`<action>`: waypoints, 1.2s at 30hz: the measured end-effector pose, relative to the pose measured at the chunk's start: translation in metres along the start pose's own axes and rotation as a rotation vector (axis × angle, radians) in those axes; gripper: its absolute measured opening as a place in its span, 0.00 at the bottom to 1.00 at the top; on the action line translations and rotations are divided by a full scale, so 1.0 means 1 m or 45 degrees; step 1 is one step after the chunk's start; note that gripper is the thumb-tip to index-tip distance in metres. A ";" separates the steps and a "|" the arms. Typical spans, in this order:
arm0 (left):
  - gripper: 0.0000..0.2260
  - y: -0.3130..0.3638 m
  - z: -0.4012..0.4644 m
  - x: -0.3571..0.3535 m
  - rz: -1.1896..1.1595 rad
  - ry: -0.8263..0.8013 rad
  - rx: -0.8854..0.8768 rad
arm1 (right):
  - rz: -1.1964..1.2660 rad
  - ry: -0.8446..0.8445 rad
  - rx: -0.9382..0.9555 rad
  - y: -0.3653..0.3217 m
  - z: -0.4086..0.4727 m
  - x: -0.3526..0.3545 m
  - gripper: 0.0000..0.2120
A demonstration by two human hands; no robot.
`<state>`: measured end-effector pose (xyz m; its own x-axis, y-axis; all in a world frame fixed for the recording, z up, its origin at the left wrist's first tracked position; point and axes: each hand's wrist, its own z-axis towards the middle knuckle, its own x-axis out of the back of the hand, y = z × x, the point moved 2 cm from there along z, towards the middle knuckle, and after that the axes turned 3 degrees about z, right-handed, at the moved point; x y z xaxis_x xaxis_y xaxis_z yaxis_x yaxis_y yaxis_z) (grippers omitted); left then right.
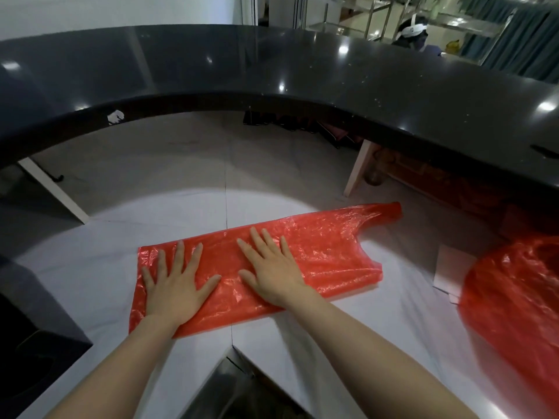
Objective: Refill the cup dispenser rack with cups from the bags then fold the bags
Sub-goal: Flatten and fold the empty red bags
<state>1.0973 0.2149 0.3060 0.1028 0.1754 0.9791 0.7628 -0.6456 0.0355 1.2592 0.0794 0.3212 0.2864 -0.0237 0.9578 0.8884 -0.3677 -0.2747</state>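
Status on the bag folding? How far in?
Done, apparently: one red bag is emptied and lies as a long flat strip on the white surface. In hand: left hand and right hand press flat on it, fingers spread, smoothing. Left: its remaining folds, plus a second, crumpled red bag at right. The rack isn't in view.

We see a curved black counter (272,71) above a white worktop (90,267), and a person in a white headband (413,31) beyond it.
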 end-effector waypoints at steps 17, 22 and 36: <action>0.35 -0.002 -0.002 0.001 -0.076 -0.050 -0.015 | 0.040 0.127 -0.797 0.170 -0.023 0.037 0.36; 0.31 -0.009 -0.007 0.018 -0.333 0.122 -0.028 | 0.053 0.201 -0.788 0.167 -0.036 0.049 0.31; 0.36 -0.010 -0.029 -0.004 -0.095 -0.008 -0.040 | 0.009 0.065 -0.416 0.032 -0.055 -0.005 0.31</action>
<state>1.0705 0.1996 0.3075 0.0506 0.2283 0.9723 0.7481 -0.6536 0.1146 1.2669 0.0168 0.3119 0.2668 -0.0708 0.9612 0.7220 -0.6459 -0.2480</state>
